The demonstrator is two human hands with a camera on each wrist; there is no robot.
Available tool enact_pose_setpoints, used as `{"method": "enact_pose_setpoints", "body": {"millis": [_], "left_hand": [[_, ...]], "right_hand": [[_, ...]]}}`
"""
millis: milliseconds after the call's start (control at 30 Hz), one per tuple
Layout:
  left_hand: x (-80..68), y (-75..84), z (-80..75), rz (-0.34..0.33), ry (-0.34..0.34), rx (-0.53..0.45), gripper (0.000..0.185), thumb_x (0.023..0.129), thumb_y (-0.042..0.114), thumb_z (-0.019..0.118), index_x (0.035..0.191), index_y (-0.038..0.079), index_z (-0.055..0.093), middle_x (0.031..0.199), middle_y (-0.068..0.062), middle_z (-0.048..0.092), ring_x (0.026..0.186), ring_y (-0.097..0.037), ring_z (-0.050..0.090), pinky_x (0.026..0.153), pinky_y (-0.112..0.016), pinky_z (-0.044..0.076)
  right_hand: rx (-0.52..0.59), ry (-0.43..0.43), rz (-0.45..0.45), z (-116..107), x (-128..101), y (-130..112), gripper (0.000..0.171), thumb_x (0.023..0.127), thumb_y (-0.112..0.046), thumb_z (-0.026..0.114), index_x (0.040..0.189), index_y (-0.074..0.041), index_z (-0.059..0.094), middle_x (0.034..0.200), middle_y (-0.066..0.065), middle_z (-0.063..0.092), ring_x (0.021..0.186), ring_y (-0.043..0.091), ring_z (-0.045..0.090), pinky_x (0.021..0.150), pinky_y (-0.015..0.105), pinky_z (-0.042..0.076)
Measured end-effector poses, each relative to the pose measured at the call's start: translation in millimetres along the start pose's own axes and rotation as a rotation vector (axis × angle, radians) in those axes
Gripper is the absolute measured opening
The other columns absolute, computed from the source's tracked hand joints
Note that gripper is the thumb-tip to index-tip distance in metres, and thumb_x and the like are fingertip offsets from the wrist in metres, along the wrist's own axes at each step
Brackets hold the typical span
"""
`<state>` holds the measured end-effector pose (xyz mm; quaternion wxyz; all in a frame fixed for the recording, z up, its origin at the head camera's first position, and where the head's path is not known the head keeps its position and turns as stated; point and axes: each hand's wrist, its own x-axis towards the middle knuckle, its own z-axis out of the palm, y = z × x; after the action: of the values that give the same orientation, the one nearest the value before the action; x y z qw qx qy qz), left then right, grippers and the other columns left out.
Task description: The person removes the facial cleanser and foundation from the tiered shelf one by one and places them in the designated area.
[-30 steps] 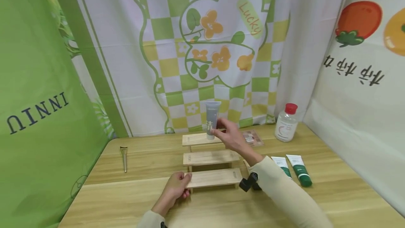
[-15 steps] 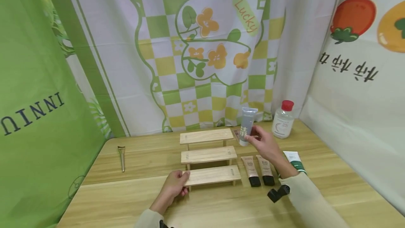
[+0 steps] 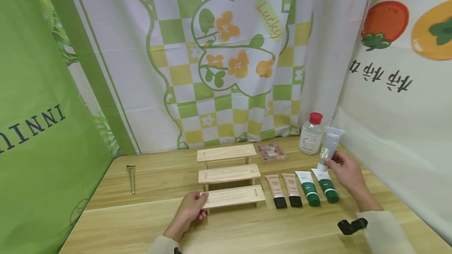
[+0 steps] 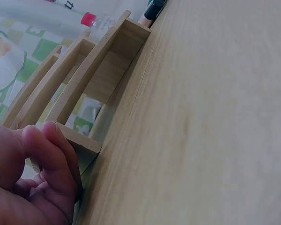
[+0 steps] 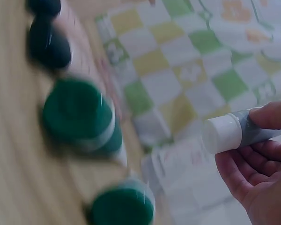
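My right hand (image 3: 349,171) pinches a grey-blue squeeze tube (image 3: 330,146) near its white cap (image 5: 222,134), cap down, above the table's right side. Below and left of it lie two white-and-green tubes, the nearer one (image 3: 326,185) partly behind the held tube and the other (image 3: 308,188) beside it. My left hand (image 3: 190,207) grips the left end of the front step of a three-tier wooden stand (image 3: 233,197). In the left wrist view, the thumb and fingers (image 4: 61,159) close on that step's end.
Two beige BB tubes (image 3: 276,191) lie right of the stand. Behind them is an eyeshadow palette (image 3: 272,152). A clear bottle with a red cap (image 3: 310,136) stands at the back right. A small brush (image 3: 131,179) lies on the left of the wooden table (image 3: 159,179).
My right hand has carried the grey-blue tube from above the stand's back step to the right, over the white-and-green tubes. My left hand stays on the stand. The head view has shifted slightly.
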<state>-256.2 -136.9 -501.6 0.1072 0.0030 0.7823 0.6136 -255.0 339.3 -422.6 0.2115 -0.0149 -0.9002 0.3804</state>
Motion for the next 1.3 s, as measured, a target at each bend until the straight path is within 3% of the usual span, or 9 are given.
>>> {"method": "enact_pose_setpoints", "body": {"millis": [100,300,500,733,933,1300], "left_hand": [[0.0,-0.6,-0.3,0.003,0.001,-0.003,0.033,0.1,0.031,0.055,0.08,0.006,0.051,0.061,-0.002,0.057,0.046,-0.008,0.053,0.041,-0.017,0.045],[-1.3,-0.3,-0.3,-0.001,0.0,-0.007,0.033,0.1,0.031,0.055,0.081,0.005,0.052,0.061,-0.002,0.056,0.046,-0.008,0.052,0.041,-0.017,0.044],[-1.8,-0.6,2.1,0.005,-0.002,-0.003,0.032,0.1,0.031,0.055,0.081,0.005,0.052,0.061,-0.002,0.056,0.046,-0.008,0.053,0.041,-0.017,0.044],[-0.4,0.3,2.3,0.007,-0.002,-0.006,0.033,0.1,0.031,0.055,0.081,0.005,0.052,0.061,-0.002,0.056,0.046,-0.008,0.052,0.041,-0.017,0.044],[-1.6,1.6,4.4,0.005,-0.003,-0.011,0.034,0.099,0.032,0.056,0.08,0.005,0.052,0.061,-0.002,0.057,0.045,-0.008,0.052,0.041,-0.017,0.044],[-4.7,2.2,6.1,-0.007,0.008,0.004,0.034,0.1,0.032,0.055,0.079,0.006,0.052,0.059,-0.001,0.056,0.043,-0.007,0.051,0.039,-0.017,0.043]], "right_hand": [[-0.048,0.015,0.008,-10.1,-2.8,18.8,0.042,0.098,-0.025,0.058,0.12,0.011,0.057,0.112,0.033,0.062,0.096,0.033,0.059,0.067,0.023,0.044],[-0.101,0.004,0.025,-21.6,-13.1,46.6,0.042,0.097,-0.025,0.06,0.117,0.012,0.058,0.105,0.032,0.064,0.083,0.013,0.056,0.059,0.021,0.044],[-0.11,-0.123,0.069,-33.3,-17.6,62.6,0.048,0.1,-0.023,0.056,0.12,0.02,0.051,0.108,0.037,0.06,0.081,0.014,0.06,0.06,0.021,0.049],[-0.082,-0.294,0.162,-37.3,-13.2,69.3,0.049,0.098,-0.022,0.057,0.115,0.024,0.052,0.096,0.028,0.066,0.075,0.013,0.059,0.062,0.025,0.051],[-0.158,-0.411,0.2,-36.4,-7.5,68.6,0.045,0.096,-0.021,0.056,0.107,0.022,0.057,0.084,0.015,0.065,0.074,0.017,0.056,0.061,0.029,0.048],[-0.143,-0.482,0.286,-37.0,-5.9,62.7,0.044,0.093,-0.017,0.057,0.106,0.026,0.054,0.08,0.01,0.061,0.069,0.015,0.056,0.059,0.027,0.049]]}}
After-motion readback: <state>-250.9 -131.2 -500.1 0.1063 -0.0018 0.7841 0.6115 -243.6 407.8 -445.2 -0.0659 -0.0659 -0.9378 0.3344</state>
